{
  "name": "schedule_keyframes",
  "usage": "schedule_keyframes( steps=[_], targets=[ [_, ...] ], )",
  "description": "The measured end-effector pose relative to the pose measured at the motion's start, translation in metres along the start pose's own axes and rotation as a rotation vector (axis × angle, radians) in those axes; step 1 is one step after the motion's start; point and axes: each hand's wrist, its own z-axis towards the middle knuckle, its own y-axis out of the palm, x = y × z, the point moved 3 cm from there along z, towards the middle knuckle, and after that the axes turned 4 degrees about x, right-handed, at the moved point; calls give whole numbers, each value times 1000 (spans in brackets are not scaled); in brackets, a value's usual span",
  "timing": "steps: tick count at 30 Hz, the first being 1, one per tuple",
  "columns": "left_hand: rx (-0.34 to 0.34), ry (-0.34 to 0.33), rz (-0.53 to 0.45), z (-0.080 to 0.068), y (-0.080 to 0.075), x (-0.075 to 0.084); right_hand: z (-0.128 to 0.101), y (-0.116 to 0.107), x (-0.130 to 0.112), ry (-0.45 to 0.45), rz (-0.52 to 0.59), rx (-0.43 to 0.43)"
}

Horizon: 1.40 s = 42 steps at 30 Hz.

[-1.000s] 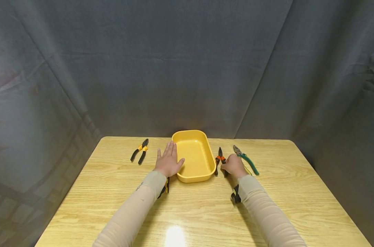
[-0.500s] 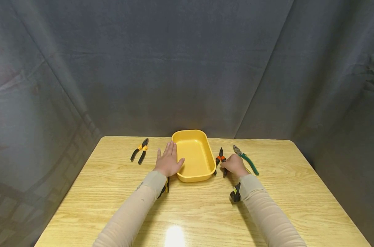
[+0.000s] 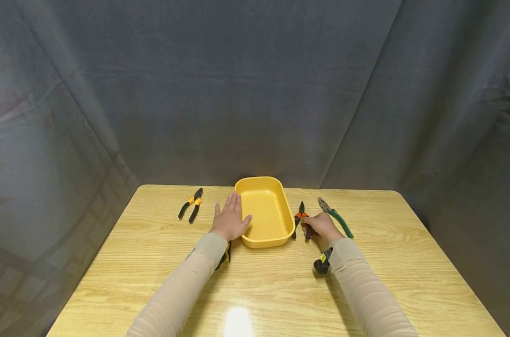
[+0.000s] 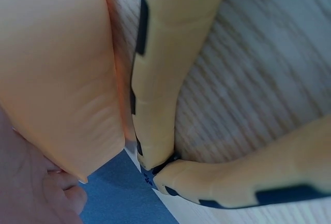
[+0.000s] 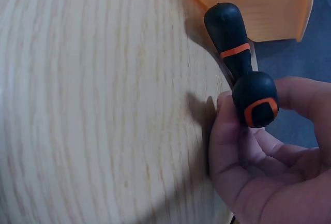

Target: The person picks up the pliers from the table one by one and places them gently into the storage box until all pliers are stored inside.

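My right hand curls its grip round the black-and-orange pliers, which lie on the counter just beside the yellow tray, handles toward me for an easy hold. My left hand lies flat and unclenched against the tray's other side, steadying it.

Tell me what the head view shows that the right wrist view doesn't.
Only the head view shows the left hand flat on the table beside the yellow tray, the black-and-yellow pliers at the left, and the green-handled pliers. Only the right wrist view shows the rounded handle ends with their orange bands up close. Both show the right hand gripping the black-and-orange pliers next to the yellow tray.
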Motion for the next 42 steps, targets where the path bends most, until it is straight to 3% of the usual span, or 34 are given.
schedule_keyframes(
  steps=[17,42],
  targets=[
    [20,7,-2,3,3,-2,2,1,4,61,159,-54],
    [16,-7,-24,2,1,1,-3,1,8,103,255,-55]
  ],
)
